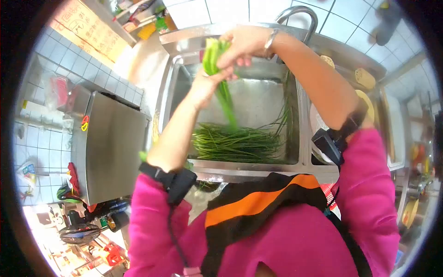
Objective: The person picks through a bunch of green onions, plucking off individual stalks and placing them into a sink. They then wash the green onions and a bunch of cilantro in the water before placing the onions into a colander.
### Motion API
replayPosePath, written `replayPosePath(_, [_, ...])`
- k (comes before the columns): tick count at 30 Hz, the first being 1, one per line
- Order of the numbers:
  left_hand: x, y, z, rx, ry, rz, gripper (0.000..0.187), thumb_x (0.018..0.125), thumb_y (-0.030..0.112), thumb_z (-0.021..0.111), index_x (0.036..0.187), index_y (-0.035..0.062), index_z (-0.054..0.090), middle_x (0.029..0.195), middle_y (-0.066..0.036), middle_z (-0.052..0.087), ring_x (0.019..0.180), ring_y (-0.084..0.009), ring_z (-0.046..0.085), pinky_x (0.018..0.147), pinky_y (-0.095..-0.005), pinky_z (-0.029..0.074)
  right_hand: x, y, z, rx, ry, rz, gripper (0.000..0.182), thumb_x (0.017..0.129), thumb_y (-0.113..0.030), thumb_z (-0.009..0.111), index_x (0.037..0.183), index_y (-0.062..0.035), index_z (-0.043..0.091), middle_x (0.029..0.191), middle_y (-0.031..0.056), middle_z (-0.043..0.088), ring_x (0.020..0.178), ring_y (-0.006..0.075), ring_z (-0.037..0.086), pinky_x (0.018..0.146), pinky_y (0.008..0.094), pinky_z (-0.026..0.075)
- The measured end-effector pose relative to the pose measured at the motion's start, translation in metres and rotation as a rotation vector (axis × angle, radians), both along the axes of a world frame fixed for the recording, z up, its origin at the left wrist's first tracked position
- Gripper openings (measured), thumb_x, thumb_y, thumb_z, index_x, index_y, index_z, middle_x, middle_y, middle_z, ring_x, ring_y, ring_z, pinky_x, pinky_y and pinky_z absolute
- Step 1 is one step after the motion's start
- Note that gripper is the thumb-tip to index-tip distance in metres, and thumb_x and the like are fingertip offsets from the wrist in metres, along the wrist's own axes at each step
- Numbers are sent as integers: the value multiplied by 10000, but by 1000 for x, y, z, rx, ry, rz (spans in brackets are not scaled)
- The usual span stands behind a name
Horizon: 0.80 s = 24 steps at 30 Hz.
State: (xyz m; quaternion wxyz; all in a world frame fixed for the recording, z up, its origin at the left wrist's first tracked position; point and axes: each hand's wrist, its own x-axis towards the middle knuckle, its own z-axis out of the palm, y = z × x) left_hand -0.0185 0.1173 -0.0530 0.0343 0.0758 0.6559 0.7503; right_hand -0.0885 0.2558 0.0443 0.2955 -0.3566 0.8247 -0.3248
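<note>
Both my hands are raised over a steel sink [295, 115], each gripping one green leafy stalk [217, 69]. My left hand [205, 85] holds it lower down, where the long green stems trail toward the basin. Higher up, my right hand [244, 44] pinches the stalk's pale top end; a metal watch sits on that wrist. A heap of thin green stems [237, 143] lies across the sink bottom below my hands.
A curved tap [300, 14] rises behind the sink. A steel box-like appliance [108, 147] stands to the left against a tiled wall. Round yellow items [364, 78] lie on the counter to the right of the sink. Bottles and clutter crowd the floor at lower left.
</note>
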Motion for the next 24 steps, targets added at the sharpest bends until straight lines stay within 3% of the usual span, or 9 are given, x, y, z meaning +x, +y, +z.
replayPosePath(4, [0,-22,29,291,-44,92,152,730,105,504,836,0,479,740,-97,521,728,-208,536,688,-303,436,-2,5,-16,-601,-229,3,572,707,-302,581,1162,-42,353,1007,50,484,872,117,460,719,263,376])
replayPosePath(7, [-3,-31,46,568,-10,165,147,719,90,474,812,-23,462,780,-112,533,792,-225,508,743,-361,420,31,-3,-42,-487,-266,5,470,742,-260,544,1127,-34,396,943,47,520,859,137,475,736,296,371])
replayPosePath(9, [1,-37,54,677,-49,350,104,729,76,463,786,-10,447,727,-79,513,755,-216,492,783,-384,394,26,-14,-82,-454,-476,218,457,717,-285,582,1063,-12,459,894,68,549,772,105,536,676,247,426])
replayPosePath(10, [1,-50,50,739,-22,234,87,741,74,458,784,1,440,683,-59,481,719,-202,478,804,-389,374,29,-13,-94,-540,-543,234,353,728,-230,575,975,11,500,830,67,561,679,112,543,632,220,431])
replayPosePath(12, [11,-70,49,853,-40,210,80,783,101,451,764,28,425,587,-17,379,626,-155,421,861,-385,318,32,1,-113,-493,-406,134,302,732,-207,569,931,14,512,801,62,562,645,107,531,596,216,430])
replayPosePath(13, [21,-75,52,858,-29,324,108,796,130,456,745,43,419,564,3,342,584,-130,395,839,-363,325,35,11,-116,-442,-254,31,253,736,-183,563,887,17,525,772,57,563,610,102,520,559,212,430])
replayPosePath(15, [28,-108,30,1015,50,213,132,805,151,447,723,51,418,539,15,307,535,-112,359,778,-331,340,44,39,-113,-479,-543,-81,247,738,-184,555,887,12,539,743,47,568,557,83,489,496,194,407])
replayPosePath(20, [56,-119,12,1209,105,310,165,818,164,408,689,63,419,495,24,277,455,-105,302,534,-268,339,53,80,-117,-414,-548,-219,211,733,-140,552,879,12,558,715,49,570,559,70,485,495,187,402])
replayPosePath(24, [58,-127,-5,1288,131,267,163,819,155,389,698,50,417,484,20,279,441,-106,310,531,-261,340,61,103,-119,-360,-458,-321,175,735,-144,545,845,-12,578,679,36,569,536,65,495,478,180,406])
